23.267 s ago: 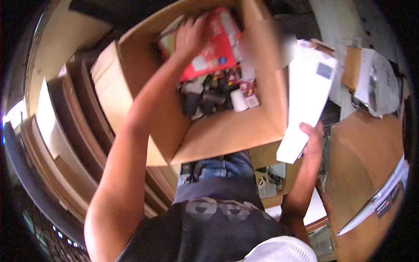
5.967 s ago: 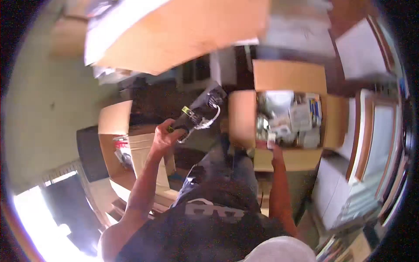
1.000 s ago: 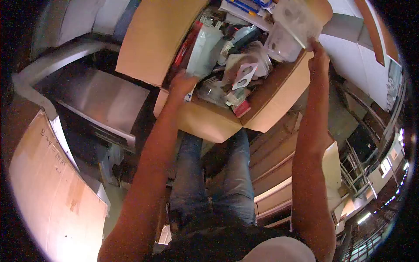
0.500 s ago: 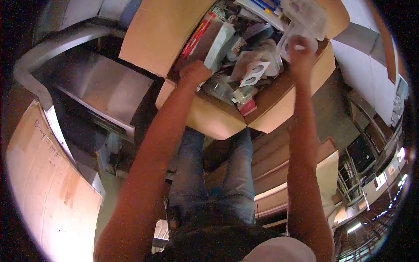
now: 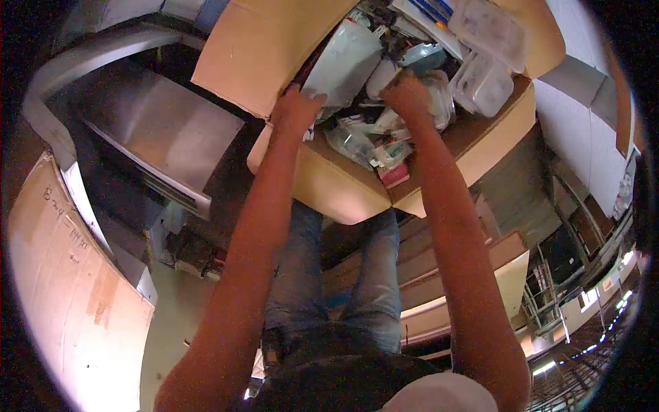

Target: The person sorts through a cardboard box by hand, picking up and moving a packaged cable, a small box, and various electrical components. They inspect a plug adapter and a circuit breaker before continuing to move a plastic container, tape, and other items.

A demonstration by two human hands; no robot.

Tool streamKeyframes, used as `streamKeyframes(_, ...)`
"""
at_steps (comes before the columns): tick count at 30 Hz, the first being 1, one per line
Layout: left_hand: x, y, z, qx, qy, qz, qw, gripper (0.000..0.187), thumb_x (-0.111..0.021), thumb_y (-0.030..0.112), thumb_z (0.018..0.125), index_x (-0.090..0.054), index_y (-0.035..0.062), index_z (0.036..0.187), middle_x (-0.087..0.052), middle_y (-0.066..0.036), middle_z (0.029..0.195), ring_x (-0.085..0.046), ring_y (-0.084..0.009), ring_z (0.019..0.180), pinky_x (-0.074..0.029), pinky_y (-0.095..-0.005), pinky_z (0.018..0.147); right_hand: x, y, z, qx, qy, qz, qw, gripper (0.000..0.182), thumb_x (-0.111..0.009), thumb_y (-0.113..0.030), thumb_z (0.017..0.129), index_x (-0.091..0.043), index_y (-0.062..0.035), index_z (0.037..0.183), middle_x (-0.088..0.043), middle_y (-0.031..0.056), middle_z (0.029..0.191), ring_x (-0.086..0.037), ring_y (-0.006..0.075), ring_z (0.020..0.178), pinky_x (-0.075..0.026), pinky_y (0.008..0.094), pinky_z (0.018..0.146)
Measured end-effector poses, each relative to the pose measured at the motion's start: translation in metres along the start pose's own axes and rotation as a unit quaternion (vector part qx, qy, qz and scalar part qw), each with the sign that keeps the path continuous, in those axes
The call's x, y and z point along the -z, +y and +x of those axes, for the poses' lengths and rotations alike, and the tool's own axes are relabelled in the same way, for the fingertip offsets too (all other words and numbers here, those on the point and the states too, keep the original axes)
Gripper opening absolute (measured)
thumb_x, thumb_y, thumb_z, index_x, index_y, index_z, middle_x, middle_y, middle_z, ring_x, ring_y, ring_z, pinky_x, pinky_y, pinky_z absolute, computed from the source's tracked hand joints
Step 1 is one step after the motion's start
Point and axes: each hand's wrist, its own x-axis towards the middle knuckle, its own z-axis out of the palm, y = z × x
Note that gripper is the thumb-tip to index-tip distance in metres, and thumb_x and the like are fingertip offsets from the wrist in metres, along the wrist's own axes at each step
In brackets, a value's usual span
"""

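Observation:
In the head view, an open cardboard box [image 5: 336, 196] holds a jumble of plastic packaging. My left hand [image 5: 295, 110] is closed at the near edge of a pale grey flat-sided box [image 5: 345, 62], which leans at the left of the carton. My right hand [image 5: 410, 99] reaches into the middle with curled fingers, beside a whitish rounded piece [image 5: 381, 77]. What its fingertips hold, if anything, is hidden. Clear plastic packs [image 5: 350, 141] and a small red-and-white packet [image 5: 394, 174] lie nearer me.
Two translucent plastic containers [image 5: 489, 34] rest at the carton's right side. Blue-striped items [image 5: 431, 12] lie at the back. A metal-topped surface [image 5: 161, 127] stands to the left, with a large marked carton [image 5: 79, 275] below it. Cardboard flaps stick out around the opening.
My right hand has left the clear containers on the right and moved left into the middle. The pale grey box has tilted, covering the red box beside it.

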Motion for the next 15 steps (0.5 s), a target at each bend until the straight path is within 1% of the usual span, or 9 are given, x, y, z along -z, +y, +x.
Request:
streamKeyframes(2,0.027,0.012,-0.028,0.022,-0.008,-0.034,0.999,0.064,-0.066,0.045,0.072,-0.058,-0.0005,0.116,-0.058,-0.024,0.119,-0.056,-0.0392,0.110,-0.045,-0.0451,0.093,0.003,0.014,-0.009,0.022,0.015,0.032,0.999,0.072,-0.070,-0.046,0.068,-0.049,0.0002,0.120,-0.063,0.0225,0.107,-0.062,0.0387,0.101,-0.049,0.0441,0.088)
streamKeyframes(5,0.025,0.001,-0.058,0.037,-0.015,-0.095,0.995,0.060,-0.067,0.042,0.073,-0.059,-0.0013,0.113,-0.061,-0.023,0.113,-0.058,-0.0386,0.105,-0.046,-0.0443,0.091,0.017,0.022,-0.042,0.032,0.046,0.042,0.998,0.069,-0.071,-0.046,0.068,-0.052,0.0006,0.116,-0.063,0.0242,0.106,-0.061,0.0411,0.100,-0.049,0.0464,0.085)
streamKeyframes(7,0.025,-0.006,-0.060,0.025,-0.003,-0.124,0.992,0.056,-0.067,0.041,0.073,-0.061,-0.0018,0.110,-0.062,-0.023,0.110,-0.059,-0.0376,0.103,-0.046,-0.0440,0.090,0.021,0.022,-0.052,0.021,0.062,-0.023,0.998,0.069,-0.070,-0.046,0.069,-0.052,0.0017,0.115,-0.063,0.0243,0.107,-0.060,0.0431,0.099,-0.049,0.0478,0.084)
streamKeyframes(9,0.024,-0.008,-0.061,0.040,-0.046,-0.206,0.977,0.049,-0.066,0.038,0.076,-0.064,-0.0024,0.103,-0.064,-0.022,0.102,-0.061,-0.0352,0.098,-0.047,-0.0421,0.086,0.036,0.016,-0.078,0.034,0.067,-0.036,0.997,0.068,-0.071,-0.043,0.070,-0.052,0.0026,0.117,-0.063,0.0231,0.106,-0.061,0.0405,0.099,-0.049,0.0464,0.084)
streamKeyframes(10,0.026,-0.005,-0.062,0.041,-0.048,-0.209,0.976,0.049,-0.066,0.038,0.076,-0.064,-0.0024,0.103,-0.064,-0.022,0.102,-0.061,-0.0352,0.098,-0.047,-0.0421,0.086,0.041,0.016,-0.088,0.048,0.075,-0.049,0.995,0.068,-0.072,-0.040,0.070,-0.051,0.0034,0.118,-0.064,0.0220,0.106,-0.062,0.0380,0.100,-0.049,0.0451,0.084)
streamKeyframes(11,0.030,0.001,-0.062,0.053,-0.011,-0.250,0.967,0.046,-0.065,0.038,0.078,-0.065,-0.0025,0.099,-0.066,-0.022,0.097,-0.062,-0.0340,0.092,-0.047,-0.0412,0.083,0.030,0.034,-0.092,0.047,0.073,-0.052,0.995,0.068,-0.072,-0.040,0.070,-0.051,0.0034,0.118,-0.064,0.0220,0.106,-0.062,0.0380,0.100,-0.049,0.0451,0.084)
streamKeyframes(13,0.027,0.006,-0.065,0.067,0.023,-0.289,0.955,0.044,-0.064,0.038,0.079,-0.065,-0.0025,0.096,-0.067,-0.021,0.091,-0.063,-0.0327,0.087,-0.047,-0.0403,0.080,0.003,0.086,-0.098,0.041,0.070,0.242,0.967,0.061,-0.071,-0.031,0.075,-0.049,0.0051,0.120,-0.064,0.0171,0.105,-0.062,0.0277,0.100,-0.049,0.0386,0.084)
streamKeyframes(14,0.021,0.007,-0.062,0.104,-0.003,-0.379,0.919,0.042,-0.063,0.039,0.081,-0.065,-0.0015,0.093,-0.067,-0.019,0.087,-0.063,-0.0308,0.081,-0.047,-0.0396,0.076,0.004,0.091,-0.107,0.041,0.069,0.242,0.967,0.061,-0.071,-0.031,0.075,-0.049,0.0051,0.120,-0.064,0.0171,0.105,-0.062,0.0277,0.100,-0.049,0.0386,0.084)
streamKeyframes(15,0.014,0.011,-0.061,0.141,-0.028,-0.466,0.873,0.040,-0.062,0.039,0.082,-0.065,-0.0004,0.091,-0.066,-0.018,0.082,-0.062,-0.0289,0.075,-0.047,-0.0388,0.072,0.006,0.096,-0.119,0.015,0.091,0.361,0.928,0.054,-0.070,-0.027,0.077,-0.052,0.0053,0.117,-0.064,0.0148,0.104,-0.061,0.0236,0.098,-0.048,0.0355,0.085)
